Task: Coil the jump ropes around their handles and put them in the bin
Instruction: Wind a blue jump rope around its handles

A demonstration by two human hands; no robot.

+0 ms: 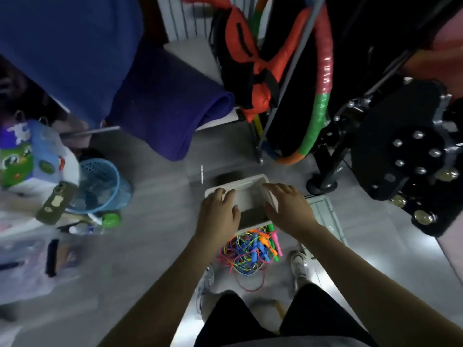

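Two hands are on the bin point(251, 180) and you've got it by its sides. Your left hand point(220, 211) rests over the left rim, fingers only slightly bent and draped over the edge, thumb pointing in toward the hollow. Your right hand point(288, 209) lies along the right rim, fingers fairly straight and reaching toward the far corner. Whether either hand truly clamps the wall I can't tell through the blur; it reads as steadying or shifting the bin, not lifting it. Neither hand has a rope.

That placement makes sense: the bin sits between your palms with its mouth facing up at you, and it looks empty, so it's ready to receive.

Just behind your wrists, toward your body, the jump ropes point(248, 249) lie in one bright tangle on the floor point(155, 221), cords looped over each other and the handles point(263, 242) bunched on the side nearer your right forearm. None looks coiled yet, so the real work hasn't started. A pink loop trails from the heap back between your shoes point(299, 265).

Beyond your right hand lies a pale lid-like panel point(323, 214) on the floor. Well off past your left hand stands a blue mesh basket point(100, 184).
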